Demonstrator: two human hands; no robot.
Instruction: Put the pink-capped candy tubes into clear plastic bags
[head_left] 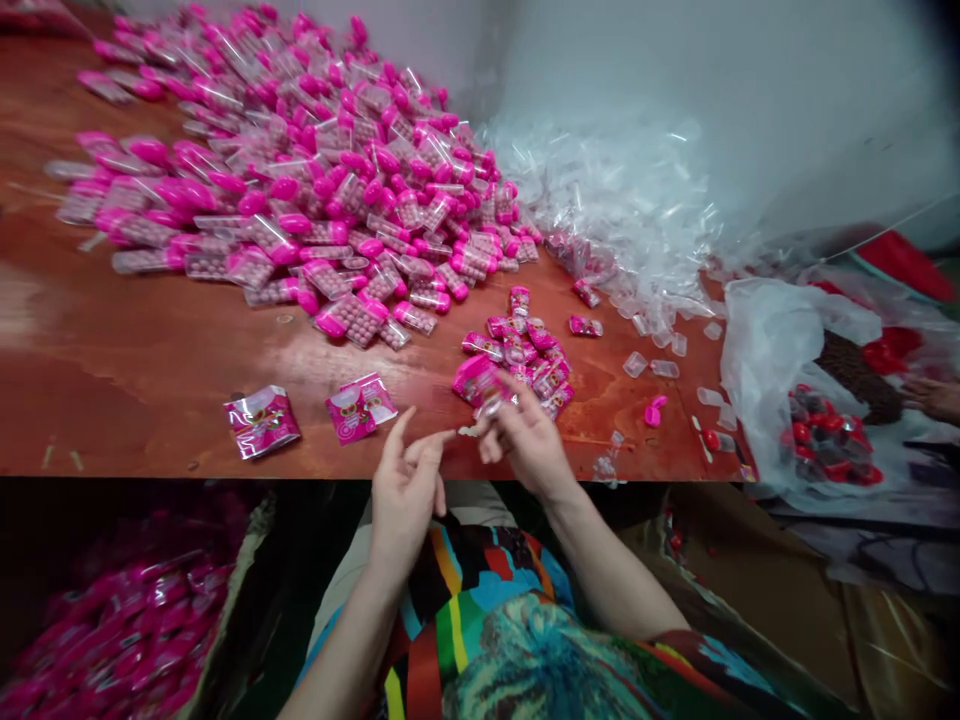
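In the head view, the right hand is pinching a shiny pink packet, kinda blurry, over the bench right by a small pile of pink wrapped pieces. The left hand is hovering near it with nothing in it, fingers loosely apart. Two pink sachets are lying off to the left, and a huge heap of pink-capped tubes is sitting behind.

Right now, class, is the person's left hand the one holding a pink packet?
No, the left hand shows spread fingers with no packet between them, while the right hand holds a pink packet.
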